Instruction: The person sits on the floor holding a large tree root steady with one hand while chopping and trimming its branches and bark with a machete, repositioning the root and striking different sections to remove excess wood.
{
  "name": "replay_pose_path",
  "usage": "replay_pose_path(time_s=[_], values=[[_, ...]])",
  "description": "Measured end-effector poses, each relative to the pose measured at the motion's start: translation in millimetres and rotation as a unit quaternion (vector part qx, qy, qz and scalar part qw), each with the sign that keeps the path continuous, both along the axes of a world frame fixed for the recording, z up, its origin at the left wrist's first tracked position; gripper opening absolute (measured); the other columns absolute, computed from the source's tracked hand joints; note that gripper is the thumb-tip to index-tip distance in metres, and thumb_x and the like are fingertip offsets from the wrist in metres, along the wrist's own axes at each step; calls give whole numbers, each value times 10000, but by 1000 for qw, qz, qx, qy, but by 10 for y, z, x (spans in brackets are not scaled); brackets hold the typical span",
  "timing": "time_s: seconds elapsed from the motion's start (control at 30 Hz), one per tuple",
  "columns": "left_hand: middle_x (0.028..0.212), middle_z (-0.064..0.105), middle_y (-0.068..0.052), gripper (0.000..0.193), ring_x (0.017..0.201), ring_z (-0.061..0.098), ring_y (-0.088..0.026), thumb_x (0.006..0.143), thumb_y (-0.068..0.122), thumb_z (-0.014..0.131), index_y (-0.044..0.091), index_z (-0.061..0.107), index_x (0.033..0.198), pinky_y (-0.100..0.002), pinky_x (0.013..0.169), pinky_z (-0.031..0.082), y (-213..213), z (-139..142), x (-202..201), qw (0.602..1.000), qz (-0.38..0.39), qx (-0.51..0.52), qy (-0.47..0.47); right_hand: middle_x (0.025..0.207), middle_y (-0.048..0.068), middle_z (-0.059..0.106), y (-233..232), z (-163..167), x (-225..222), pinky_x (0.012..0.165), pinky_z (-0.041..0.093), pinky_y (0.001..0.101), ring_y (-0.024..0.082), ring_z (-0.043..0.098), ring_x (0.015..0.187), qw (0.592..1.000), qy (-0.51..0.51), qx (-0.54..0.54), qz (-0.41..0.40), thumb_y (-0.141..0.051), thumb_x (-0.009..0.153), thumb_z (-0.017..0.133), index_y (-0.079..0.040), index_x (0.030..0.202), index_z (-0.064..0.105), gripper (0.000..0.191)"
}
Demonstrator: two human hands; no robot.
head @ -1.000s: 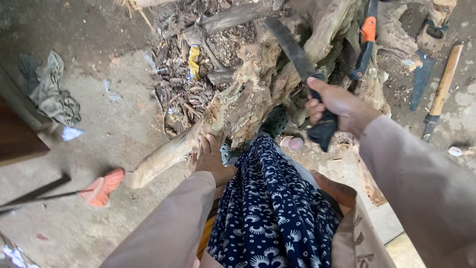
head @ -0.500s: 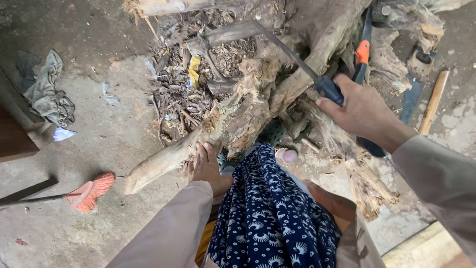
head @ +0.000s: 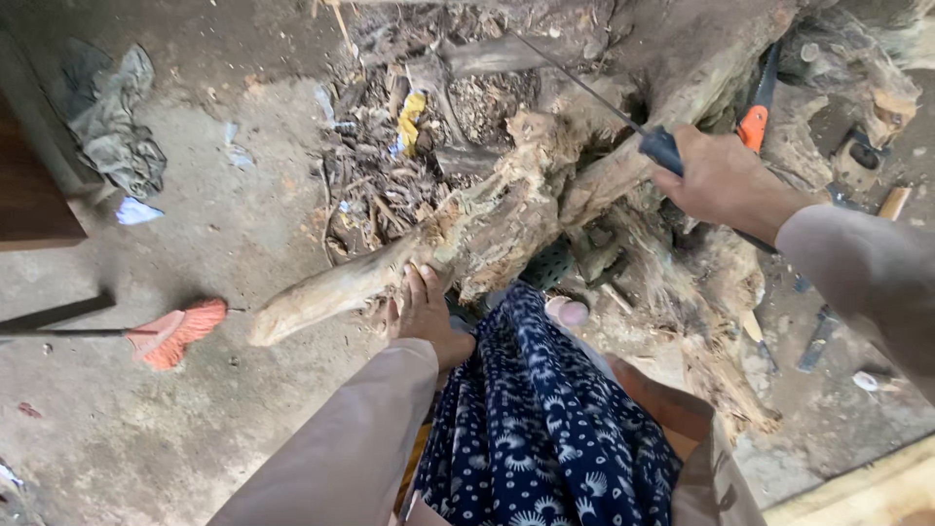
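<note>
So the right hand [head: 721,180], fist tight round the machete [head: 623,122] handle, has swung its blade down from raised onto the gnarly root stump [head: 506,219] mid-scene, chop landing, while the left hand [head: 424,317] stays pressed flat on its near end.

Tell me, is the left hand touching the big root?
Touching. The head view shows the left hand with its fingers laid flat on the root, no gap between them.

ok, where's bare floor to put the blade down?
Bare concrete left of the root, between the rag and the broom. Crowded: debris above the root, tools on the right.
</note>
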State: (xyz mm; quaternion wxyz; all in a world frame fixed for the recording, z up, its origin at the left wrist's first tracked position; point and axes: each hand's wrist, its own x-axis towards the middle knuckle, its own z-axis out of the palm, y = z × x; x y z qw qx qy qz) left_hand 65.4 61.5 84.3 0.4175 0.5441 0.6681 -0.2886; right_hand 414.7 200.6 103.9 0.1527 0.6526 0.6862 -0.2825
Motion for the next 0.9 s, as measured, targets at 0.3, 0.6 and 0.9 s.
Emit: replay_pose_path(time_s=[0.3,0.6,0.9], values=[[1697,-112,-237,1273,1590,-21,-334,740,429,736,16,-101,1604,-501,1258,65,13,41,46,999,-2,-39,3,960,271,706,-39,-319,-133,840,562,528,448,717,921,999,18,-46,-18,-279,952,664,-29,1215,543,383],[1696,-139,-228,1317,1587,-61,-329,733,476,753,29,-132,1600,-463,1264,66,-27,9,40,999,0,-34,10,976,272,710,-102,-431,107,892,542,522,452,699,974,997,65,14,-31,-365,995,653,-28,1209,580,406],[1702,-111,-232,1284,1588,-31,-342,735,440,745,43,-99,1618,-469,1272,60,-23,0,17,999,6,-31,17,958,233,714,-40,-458,95,815,553,510,441,693,915,999,41,-20,17,-277,825,754,-99,1169,628,408]])
